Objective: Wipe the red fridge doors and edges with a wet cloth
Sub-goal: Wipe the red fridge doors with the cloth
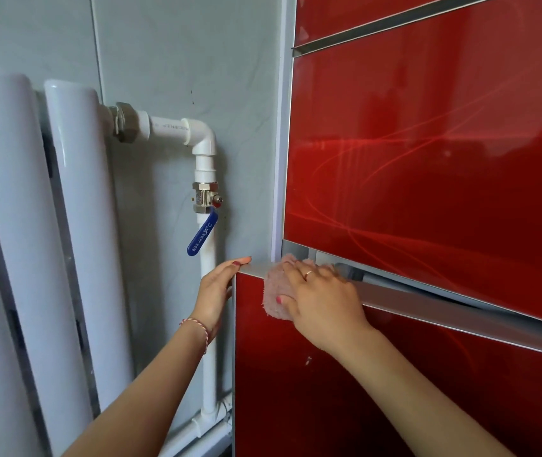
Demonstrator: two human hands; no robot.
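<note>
Cloth (276, 293), pink and nubbly, sits bunched on the top left corner of the lower red door (329, 390), draped over the brushed silver edge strip (428, 311) that caps it. The right hand (320, 300) lies on top of it with fingers curled round the wad and thumb tucked against its lower fold, pressing it onto the metal. The strip's long axis runs away to the right and slightly downward from that hand, so the unwiped length lies wholly on the right hand's own side; I judge a sweep along it would carry the cloth rightward into the narrow gap under the upper door (428, 159). The left hand (218, 285) stands just beside the cloth at the door's outer corner, palm against the side edge and fingers laid fairly straight over the top, steadying the door, which appears to stand slightly ajar, rather than gripping anything. Both doors are glossy, glass-like red with faint swirling lines and sharp reflections; the strips are matt grey metal. Left of the fridge, a white pipe (208, 324) with a blue-handled valve (202, 237) stands close to the left wrist.
</note>
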